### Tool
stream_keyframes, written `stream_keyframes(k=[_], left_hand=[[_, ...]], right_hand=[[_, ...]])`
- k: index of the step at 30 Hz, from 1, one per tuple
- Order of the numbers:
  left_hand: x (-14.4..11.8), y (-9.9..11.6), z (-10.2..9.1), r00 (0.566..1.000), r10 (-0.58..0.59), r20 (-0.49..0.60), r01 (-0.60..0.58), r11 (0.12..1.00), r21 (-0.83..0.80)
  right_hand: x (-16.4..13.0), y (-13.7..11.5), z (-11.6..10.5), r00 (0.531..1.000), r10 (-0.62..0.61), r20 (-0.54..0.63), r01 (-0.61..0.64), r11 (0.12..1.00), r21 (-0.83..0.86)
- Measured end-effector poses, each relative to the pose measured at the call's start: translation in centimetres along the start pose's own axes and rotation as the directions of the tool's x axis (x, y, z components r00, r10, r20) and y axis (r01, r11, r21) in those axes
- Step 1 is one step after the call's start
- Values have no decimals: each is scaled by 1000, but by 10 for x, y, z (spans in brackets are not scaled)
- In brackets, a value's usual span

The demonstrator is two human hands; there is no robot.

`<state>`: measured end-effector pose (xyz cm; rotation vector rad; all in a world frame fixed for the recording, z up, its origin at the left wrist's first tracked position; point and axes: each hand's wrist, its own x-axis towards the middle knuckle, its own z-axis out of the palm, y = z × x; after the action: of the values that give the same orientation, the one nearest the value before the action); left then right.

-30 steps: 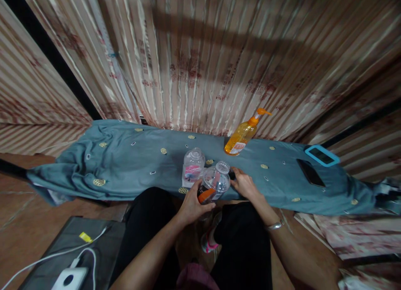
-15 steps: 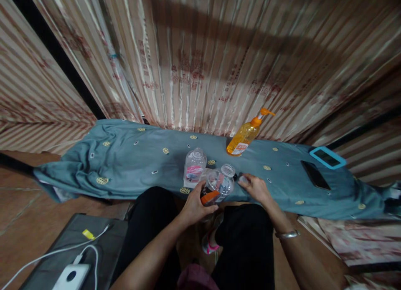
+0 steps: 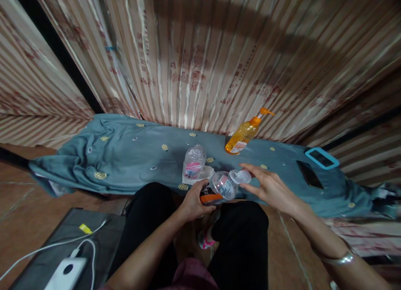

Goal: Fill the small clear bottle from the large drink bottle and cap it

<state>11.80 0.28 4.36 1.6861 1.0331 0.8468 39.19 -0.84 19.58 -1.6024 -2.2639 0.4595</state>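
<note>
A clear plastic bottle (image 3: 221, 187) with an orange label is held tilted just below the centre of the frame, its mouth turned toward the right. The left hand (image 3: 193, 202) is wrapped around the bottle's lower body. At the mouth, a pale cap (image 3: 244, 177) is pressed between the fingertips of the right hand (image 3: 272, 188), whose remaining fingers are spread; whether the cap is seated on the neck or just off it cannot be told. The capping is judged to be in hand but unfinished.

A second clear bottle (image 3: 194, 162), with a pink label, stands upright and apparently uncapped just above and left of the held one, on the table (image 3: 125, 156), which is covered by a teal cloth. An orange pump bottle (image 3: 244, 134) stands further back, right of centre. Toward the right edge, a dark phone (image 3: 309, 174) and a blue-cased device (image 3: 321, 157) lie flat, well apart from the hands. At lower left, a white charger (image 3: 65, 273) with a cable is seen on a grey surface. Nothing lies between the hands and the bottles.
</note>
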Motion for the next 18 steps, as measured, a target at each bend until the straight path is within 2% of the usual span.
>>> stream_keyframes(k=[8, 18], left_hand=[[-1, -6, -1, 998, 61, 34, -62, 998, 28], [-4, 0, -4, 991, 102, 86, -109, 990, 88]], right_hand=[[-6, -24, -25, 995, -58, 83, 59, 998, -20], [-7, -30, -34, 973, -116, 201, 120, 993, -5]])
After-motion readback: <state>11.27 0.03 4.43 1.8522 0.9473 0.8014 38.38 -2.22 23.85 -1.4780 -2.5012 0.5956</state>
